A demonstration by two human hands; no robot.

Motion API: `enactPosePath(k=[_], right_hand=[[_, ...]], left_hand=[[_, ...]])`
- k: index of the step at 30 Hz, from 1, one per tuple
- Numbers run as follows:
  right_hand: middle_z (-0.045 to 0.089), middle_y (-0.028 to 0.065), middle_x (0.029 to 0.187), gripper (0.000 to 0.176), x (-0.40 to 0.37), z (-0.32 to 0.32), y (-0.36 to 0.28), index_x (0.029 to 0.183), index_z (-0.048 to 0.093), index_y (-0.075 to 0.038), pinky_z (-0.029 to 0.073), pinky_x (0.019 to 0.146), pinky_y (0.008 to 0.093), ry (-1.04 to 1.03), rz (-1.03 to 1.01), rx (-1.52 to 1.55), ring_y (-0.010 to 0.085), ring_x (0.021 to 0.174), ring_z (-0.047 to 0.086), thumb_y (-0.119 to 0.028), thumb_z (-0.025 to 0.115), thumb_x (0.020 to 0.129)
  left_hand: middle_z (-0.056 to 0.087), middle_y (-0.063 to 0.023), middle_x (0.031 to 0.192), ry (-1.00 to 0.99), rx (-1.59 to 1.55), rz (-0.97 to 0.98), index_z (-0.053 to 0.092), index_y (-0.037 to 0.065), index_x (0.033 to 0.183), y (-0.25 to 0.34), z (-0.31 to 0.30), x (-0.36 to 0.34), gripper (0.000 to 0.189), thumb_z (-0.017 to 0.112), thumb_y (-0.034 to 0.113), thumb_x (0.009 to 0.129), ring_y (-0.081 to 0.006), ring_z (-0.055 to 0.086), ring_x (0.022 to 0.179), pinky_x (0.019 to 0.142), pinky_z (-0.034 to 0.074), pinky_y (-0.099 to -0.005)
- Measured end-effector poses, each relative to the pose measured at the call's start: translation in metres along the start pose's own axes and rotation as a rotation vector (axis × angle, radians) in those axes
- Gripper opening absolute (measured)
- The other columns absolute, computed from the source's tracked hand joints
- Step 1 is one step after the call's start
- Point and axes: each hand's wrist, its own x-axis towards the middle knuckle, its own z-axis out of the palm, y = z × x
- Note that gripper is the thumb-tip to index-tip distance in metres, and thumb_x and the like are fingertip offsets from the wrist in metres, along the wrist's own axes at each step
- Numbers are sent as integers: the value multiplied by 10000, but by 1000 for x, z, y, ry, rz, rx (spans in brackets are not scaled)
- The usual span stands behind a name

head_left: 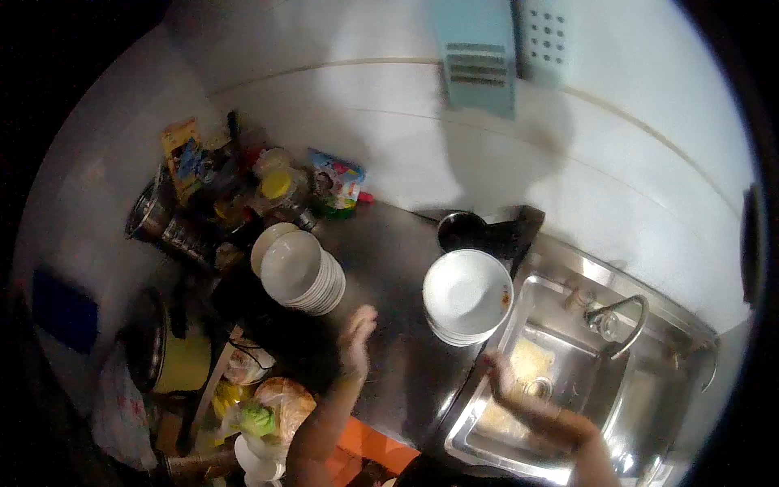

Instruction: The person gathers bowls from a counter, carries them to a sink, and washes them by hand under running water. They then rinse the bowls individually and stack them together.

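Observation:
My left hand (357, 337) is over the dark counter, just below and right of a tall stack of white bowls (296, 272), apart from it. Its fingers stretch out, slightly blurred, and nothing shows in them. My right hand (510, 388) reaches over the near left edge of the sink, below a second stack of larger white bowls (466, 294). Blur softens its fingers, but they look extended, with no object in them. The top bowl of that second stack has a small orange-brown spot on its inner right side.
A steel double sink (596, 390) with a curved faucet (629, 325) lies right; yellowish pieces (531, 361) are in its left basin. A black pan (462, 231) sits behind the larger bowls. Jars and packets (337, 180) crowd the back left. A pot (182, 361) stands lower left.

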Motion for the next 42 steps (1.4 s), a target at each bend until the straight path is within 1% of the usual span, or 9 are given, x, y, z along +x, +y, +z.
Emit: enactPosePath(k=[3, 6, 9, 13, 18, 22, 31, 37, 42], right_hand=[[576, 121, 956, 296, -20, 44, 10, 1031, 524, 23, 441, 803, 313, -334, 373, 75, 225, 897, 564, -200, 491, 839], [469, 136, 1169, 532, 17, 92, 12, 1174, 430, 17, 396, 874, 352, -661, 210, -112, 233, 1062, 472, -373, 510, 822], [328, 102, 1318, 693, 53, 171, -23, 1270, 334, -29, 295, 965, 367, -534, 275, -61, 226, 1210, 320, -508, 493, 795], [236, 71, 1378, 692, 121, 249, -23, 1334, 234, -99, 209, 1004, 394, -495, 274, 35, 221, 1261, 219, -499, 456, 815], [325, 23, 1325, 624, 142, 291, -71, 1325, 246, -131, 280, 966, 344, -647, 161, 292, 202, 1193, 326, -471, 436, 838], [328, 33, 1316, 493, 194, 291, -34, 1322, 255, -149, 259, 979, 330, -637, 349, 433, 203, 1203, 296, -339, 405, 891], [265, 104, 1335, 656, 182, 269, -19, 1327, 206, -89, 236, 995, 344, -288, -136, 256, 242, 1225, 255, -449, 454, 838], [367, 82, 1255, 579, 133, 221, -22, 1306, 210, -63, 247, 986, 303, -63, -167, 73, 191, 1178, 318, -363, 450, 872], [232, 148, 1349, 778, 111, 177, 38, 1335, 159, -100, 183, 1013, 356, -68, -167, 107, 280, 1247, 215, -548, 466, 778]], left_hand=[[393, -118, 1244, 341, 258, 289, 400, 11, 1205, 14, -69, -16, 467, 536, 169, 786, -225, 354, 1158, 979, 264, -351], [324, -141, 1298, 711, 316, 272, 322, 11, 1262, 17, -113, -28, 529, 522, 177, 801, -256, 282, 1211, 1021, 180, -371], [262, -141, 1344, 586, 115, 228, 265, 32, 1304, -4, -195, 22, 598, 476, 332, 832, -256, 236, 1242, 1030, 156, -387], [176, -107, 1395, 411, -64, -270, 209, 76, 1340, 45, -203, 100, 746, 353, 588, 817, -249, 197, 1267, 1034, 156, -383], [346, -103, 1311, 165, -329, -388, 337, 111, 1284, 38, -206, 153, 665, 346, 587, 819, -255, 349, 1171, 957, 300, -393], [416, -101, 1258, 213, -257, -466, 400, 113, 1240, 48, -183, 167, 620, 346, 573, 826, -252, 415, 1111, 917, 348, -392], [494, -95, 1180, 27, -161, -547, 468, 106, 1172, 24, -150, 198, 578, 342, 557, 834, -238, 485, 1025, 868, 393, -384], [541, -63, 1090, -258, -185, -492, 512, 102, 1117, 24, -96, 183, 471, 343, 465, 871, -196, 510, 958, 823, 423, -366], [527, -94, 1146, -286, -209, -611, 513, 91, 1126, 9, -71, 148, 558, 299, 530, 855, -219, 506, 1012, 871, 400, -363]])
